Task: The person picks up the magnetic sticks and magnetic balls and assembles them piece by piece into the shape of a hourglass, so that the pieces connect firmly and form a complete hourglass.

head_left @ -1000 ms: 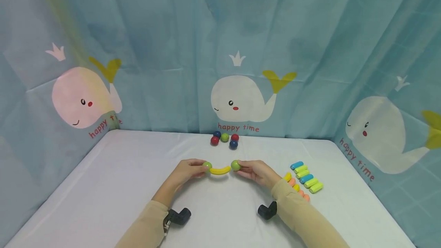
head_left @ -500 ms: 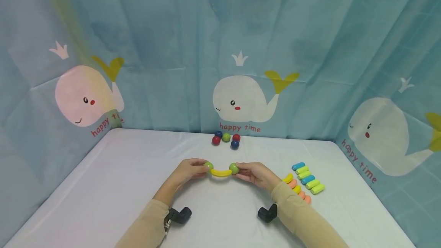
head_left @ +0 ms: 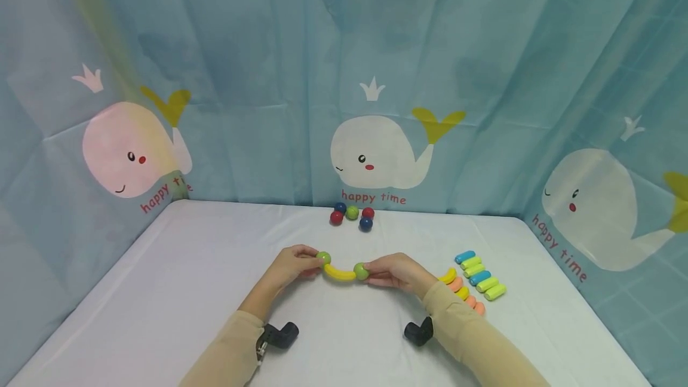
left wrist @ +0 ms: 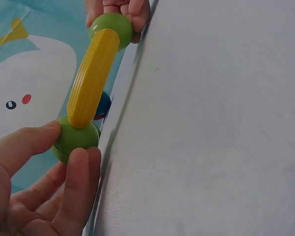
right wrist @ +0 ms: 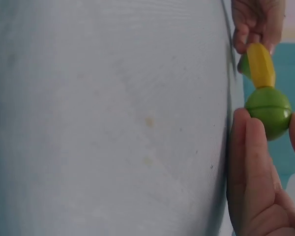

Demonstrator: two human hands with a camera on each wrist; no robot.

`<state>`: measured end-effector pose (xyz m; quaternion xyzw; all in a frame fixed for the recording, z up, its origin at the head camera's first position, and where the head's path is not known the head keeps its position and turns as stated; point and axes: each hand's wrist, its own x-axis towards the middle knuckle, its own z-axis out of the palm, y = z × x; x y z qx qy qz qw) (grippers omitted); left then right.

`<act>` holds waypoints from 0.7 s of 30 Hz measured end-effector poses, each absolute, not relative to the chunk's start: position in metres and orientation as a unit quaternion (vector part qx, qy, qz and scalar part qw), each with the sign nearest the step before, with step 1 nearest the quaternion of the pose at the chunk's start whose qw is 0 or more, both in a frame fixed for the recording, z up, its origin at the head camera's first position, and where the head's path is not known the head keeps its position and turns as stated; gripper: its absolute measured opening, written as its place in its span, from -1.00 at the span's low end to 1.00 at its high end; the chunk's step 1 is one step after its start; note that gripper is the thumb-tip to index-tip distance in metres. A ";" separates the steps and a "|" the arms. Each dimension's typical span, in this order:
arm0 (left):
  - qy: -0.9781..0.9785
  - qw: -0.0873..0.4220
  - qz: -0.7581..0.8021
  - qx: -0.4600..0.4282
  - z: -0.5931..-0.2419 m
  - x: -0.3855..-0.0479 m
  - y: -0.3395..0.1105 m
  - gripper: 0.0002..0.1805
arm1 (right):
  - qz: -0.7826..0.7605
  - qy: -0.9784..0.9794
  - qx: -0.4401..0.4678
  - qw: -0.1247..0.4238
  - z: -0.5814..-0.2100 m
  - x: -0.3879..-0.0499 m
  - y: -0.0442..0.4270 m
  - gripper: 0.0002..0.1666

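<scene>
Seen from the head, the right ball (head_left: 361, 272) has dipped toward six; the bar (head_left: 340, 275) runs from the left grip (head_left: 292, 264), pinching the left ball (head_left: 323, 257), toward half past three, to the right grip (head_left: 399, 272), pinching its ball, equally near

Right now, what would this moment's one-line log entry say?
left hand: pinches left green ball | right hand: pinches right green ball | curved yellow piece: touches both | other balls: farther back

Near the right edge of the table (head_left: 559, 327), the right sleeve (head_left: 473, 333) partly hid yellow and orange pieces (head_left: 456, 284). The head view cut off the table's near edge. In the left wrist view, a curved yellow bar (left wrist: 93, 78) partly hid a blue ball (left wrist: 103, 104).
</scene>
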<state>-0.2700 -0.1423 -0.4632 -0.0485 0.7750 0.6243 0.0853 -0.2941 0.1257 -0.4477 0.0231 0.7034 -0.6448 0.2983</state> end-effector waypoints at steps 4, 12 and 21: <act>0.785 0.079 0.612 -0.056 -0.465 -0.271 -0.142 -0.64 | -0.614 0.728 0.010 0.305 -0.445 -0.291 0.124 -0.61; 0.789 0.076 0.608 -0.053 -0.465 -0.272 -0.142 -0.64 | -0.581 0.755 0.022 0.303 -0.442 -0.291 0.119 -0.63; 0.797 0.074 0.596 -0.059 -0.464 -0.271 -0.141 -0.64 | -0.578 0.762 0.020 0.292 -0.441 -0.291 0.118 -0.68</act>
